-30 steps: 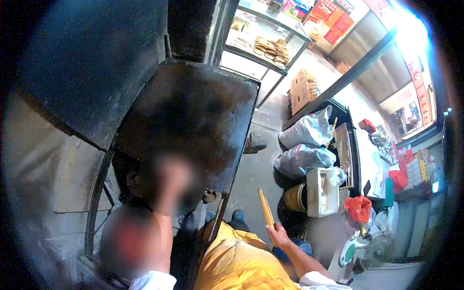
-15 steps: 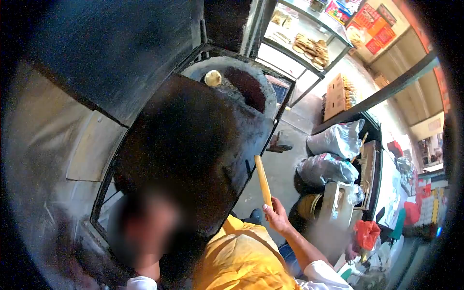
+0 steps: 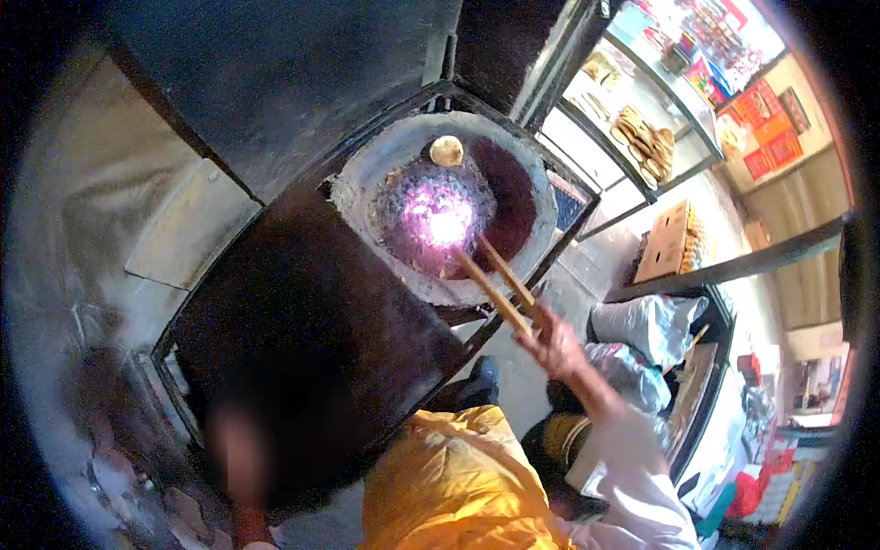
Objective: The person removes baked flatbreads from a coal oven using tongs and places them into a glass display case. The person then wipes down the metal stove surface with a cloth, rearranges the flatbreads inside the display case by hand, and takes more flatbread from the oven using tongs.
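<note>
My right hand (image 3: pixel 555 346) is closed around a pair of long wooden tongs (image 3: pixel 495 291). Their two arms are apart, with the tips over the near side of a round clay oven (image 3: pixel 367 197). Glowing coals (image 3: pixel 438 220) burn inside it, and a round flatbread (image 3: pixel 446 150) sits at its far inner edge. A dark flat cover (image 3: pixel 339 302) lies on the near left, beside the opening. At the lower left, by the cover's near corner, is my left hand (image 3: pixel 240 449); its fingers are smeared by blur.
A glass case with stacked breads (image 3: pixel 644 137) stands beyond the oven on the right. Full plastic sacks (image 3: pixel 646 330) and a cardboard box (image 3: pixel 662 240) lie to the right. A dark metal panel (image 3: pixel 284 82) rises on the left.
The dark cover has moved toward the lower left, with my left hand, uncovering the glowing coals. My right hand has carried the tongs forward over the oven, and their arms now show apart.
</note>
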A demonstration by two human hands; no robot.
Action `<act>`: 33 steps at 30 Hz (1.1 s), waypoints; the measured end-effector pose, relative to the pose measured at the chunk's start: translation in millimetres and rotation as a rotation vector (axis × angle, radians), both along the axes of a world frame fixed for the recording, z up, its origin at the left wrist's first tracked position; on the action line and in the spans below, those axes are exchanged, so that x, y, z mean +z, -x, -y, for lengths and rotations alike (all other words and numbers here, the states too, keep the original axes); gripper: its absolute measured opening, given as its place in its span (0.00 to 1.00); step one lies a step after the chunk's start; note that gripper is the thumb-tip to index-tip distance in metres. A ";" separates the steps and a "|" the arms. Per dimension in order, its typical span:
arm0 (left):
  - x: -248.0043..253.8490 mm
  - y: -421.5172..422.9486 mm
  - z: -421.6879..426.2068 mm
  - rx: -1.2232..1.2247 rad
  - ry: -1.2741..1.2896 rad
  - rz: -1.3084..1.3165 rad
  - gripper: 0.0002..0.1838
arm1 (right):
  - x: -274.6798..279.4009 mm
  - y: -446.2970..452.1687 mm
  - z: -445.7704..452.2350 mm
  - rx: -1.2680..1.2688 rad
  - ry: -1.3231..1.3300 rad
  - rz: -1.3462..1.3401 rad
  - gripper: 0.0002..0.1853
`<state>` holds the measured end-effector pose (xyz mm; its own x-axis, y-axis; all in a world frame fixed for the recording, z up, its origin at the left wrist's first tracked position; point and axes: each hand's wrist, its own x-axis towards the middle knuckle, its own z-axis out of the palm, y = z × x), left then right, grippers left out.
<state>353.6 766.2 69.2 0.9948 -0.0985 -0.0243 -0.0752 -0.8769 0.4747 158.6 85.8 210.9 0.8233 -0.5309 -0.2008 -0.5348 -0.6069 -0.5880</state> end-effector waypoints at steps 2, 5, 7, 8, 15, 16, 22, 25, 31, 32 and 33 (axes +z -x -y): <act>6.9 27.0 16.4 0.008 0.072 0.046 0.18 | 3.0 -32.3 63.7 0.119 0.238 -0.057 0.35; -18.5 97.0 42.0 0.004 0.013 0.103 0.17 | 5.8 -100.3 148.8 0.120 0.293 -0.231 0.36; -50.4 164.6 59.8 -0.044 -0.240 0.109 0.15 | -3.0 -147.4 195.5 0.125 0.393 -0.310 0.38; -54.0 186.9 78.6 -0.068 -0.371 0.105 0.14 | -15.1 -170.9 222.2 0.171 0.423 -0.339 0.39; 77.4 290.5 349.0 0.252 0.029 -0.803 0.17 | -37.3 -312.0 286.1 0.392 0.363 -0.467 0.34; 86.6 296.8 370.2 0.278 0.068 -0.860 0.17 | -48.0 -324.1 292.6 0.412 0.355 -0.472 0.33; 111.5 303.0 440.5 0.364 0.185 -1.010 0.17 | -90.4 -366.9 308.3 0.493 0.276 -0.545 0.30; 111.6 302.7 450.1 0.372 0.214 -1.048 0.18 | -90.7 -359.8 304.5 0.597 0.217 -0.420 0.31; 100.2 286.4 439.7 0.340 0.254 -1.090 0.18 | -92.6 -345.3 282.5 0.485 0.237 -0.406 0.32; 100.0 282.8 435.6 0.334 0.259 -1.090 0.19 | -84.9 -340.2 274.5 0.559 0.262 -0.310 0.32; 101.3 280.6 429.5 0.323 0.265 -1.084 0.19 | -116.5 -339.8 289.3 0.528 0.198 -0.298 0.31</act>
<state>73.0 336.7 170.5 0.4445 0.0261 -0.8954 0.6920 -0.6447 0.3247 498.4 -203.5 94.5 0.9081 -0.1198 -0.4012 -0.2576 -0.9153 -0.3097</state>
